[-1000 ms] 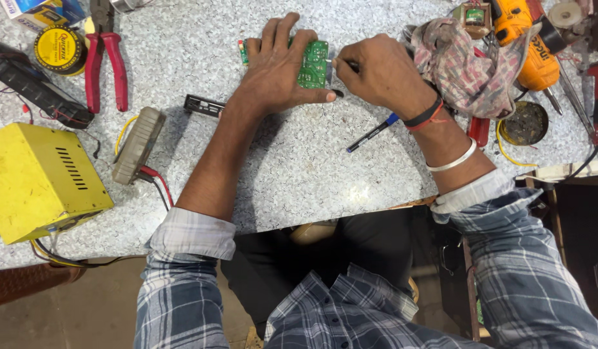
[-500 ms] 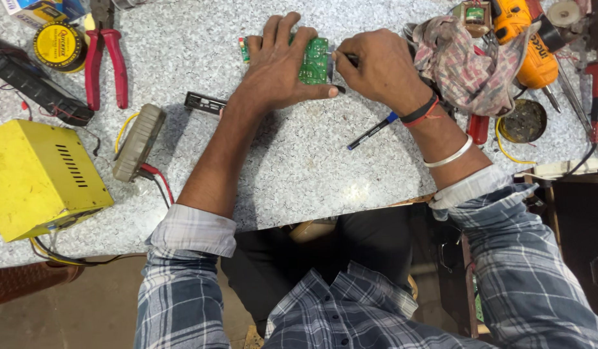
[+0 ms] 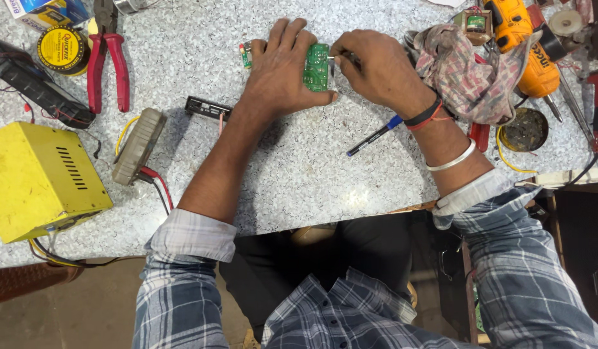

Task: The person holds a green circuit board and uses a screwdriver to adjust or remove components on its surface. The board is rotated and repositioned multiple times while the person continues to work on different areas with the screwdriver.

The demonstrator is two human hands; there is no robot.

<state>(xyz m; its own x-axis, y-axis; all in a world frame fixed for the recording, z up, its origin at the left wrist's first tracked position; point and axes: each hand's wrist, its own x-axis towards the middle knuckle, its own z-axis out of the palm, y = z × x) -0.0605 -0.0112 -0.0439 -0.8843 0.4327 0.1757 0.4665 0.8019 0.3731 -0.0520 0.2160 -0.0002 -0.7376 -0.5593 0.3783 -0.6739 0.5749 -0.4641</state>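
**benchfan:** Looking at the green circuit board (image 3: 316,66), it's a small rectangular one, solder side up with pale traces, lying on the speckled grey worktop (image 3: 299,168) near the far edge. The left hand (image 3: 283,71) lies flat on it, fingers spread, thumb tucked along the board's near edge, pinning it down. The right hand (image 3: 376,64) pinches a thin metal tool (image 3: 341,58) in a narrow grip, tip at the board's right edge.

**solderjoe:** any tins or boxes around?

**benchfan:** Yep. Round yellow-lidded tin (image 3: 61,48) at far left, lid on, so can't tell what's inside. Shallow round dish (image 3: 523,130) on the right looks grimy, dark residue in it. Yellow metal box (image 3: 40,181) with vent slots sits at left, wires trailing out underneath. Red-handled pliers (image 3: 108,58) beside the tin, blue pen (image 3: 374,136) just under the right wrist.
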